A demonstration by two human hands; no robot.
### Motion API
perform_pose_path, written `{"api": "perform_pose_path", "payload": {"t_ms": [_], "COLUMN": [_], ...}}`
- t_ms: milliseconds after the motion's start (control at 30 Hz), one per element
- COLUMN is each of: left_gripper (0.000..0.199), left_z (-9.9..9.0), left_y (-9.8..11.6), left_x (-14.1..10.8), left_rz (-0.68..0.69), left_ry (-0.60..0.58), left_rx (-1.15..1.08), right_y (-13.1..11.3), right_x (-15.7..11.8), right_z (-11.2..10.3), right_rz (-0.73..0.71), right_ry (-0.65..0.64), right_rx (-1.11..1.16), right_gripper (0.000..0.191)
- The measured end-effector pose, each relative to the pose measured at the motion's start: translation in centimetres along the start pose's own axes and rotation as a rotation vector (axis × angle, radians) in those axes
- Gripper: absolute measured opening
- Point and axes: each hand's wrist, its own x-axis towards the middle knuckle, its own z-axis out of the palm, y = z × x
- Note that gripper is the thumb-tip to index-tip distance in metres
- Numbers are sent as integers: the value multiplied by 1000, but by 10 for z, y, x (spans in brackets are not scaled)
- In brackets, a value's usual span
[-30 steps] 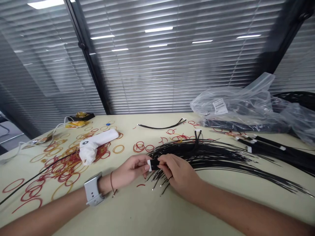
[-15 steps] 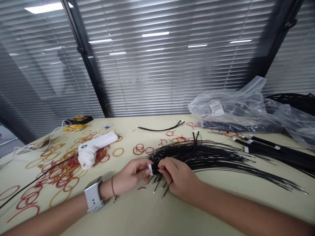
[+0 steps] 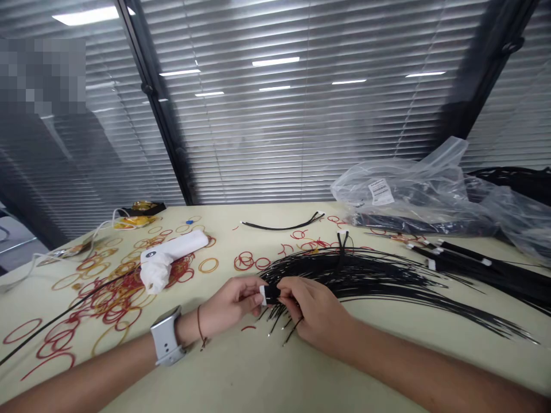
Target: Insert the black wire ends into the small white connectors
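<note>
On my feed, the left hand and right hand pinch the white-tagged end of a black wire bundle, both closed on it from either side, their fingers hiding part of it. The wires fan rightward across a cream table. Left of the hands, red and tan rubber bands lie scattered around a white handheld tool wrapped in tissue. A smartwatch sits on the left wrist. A clear plastic bag and bundled black cables lie at far right.
</note>
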Motion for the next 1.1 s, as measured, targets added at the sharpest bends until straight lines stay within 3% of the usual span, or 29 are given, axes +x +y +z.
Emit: {"api": "perform_pose_path", "payload": {"t_ms": [267,500,633,967,1100], "left_gripper": [16,13,14,17,18], "left_z": [1,2,2,2,0], "left_y": [3,5,6,6,5], "left_x": [-1,-2,-1,-4,-1], "left_rz": [2,6,13,21,52], "left_ry": [-2,10,16,9,43], "left_rx": [21,35,32,54,-6], "right_y": [0,1,0,1,-2], "right_x": [1,-1,1,1,5], "right_z": [1,2,0,2,-5], "right_rz": [-1,25,74,-59,-87], "right_ry": [6,84,38,-33,92], "right_rx": [-16,137,152,94,20], "right_gripper": [18,22,19,12,13]}}
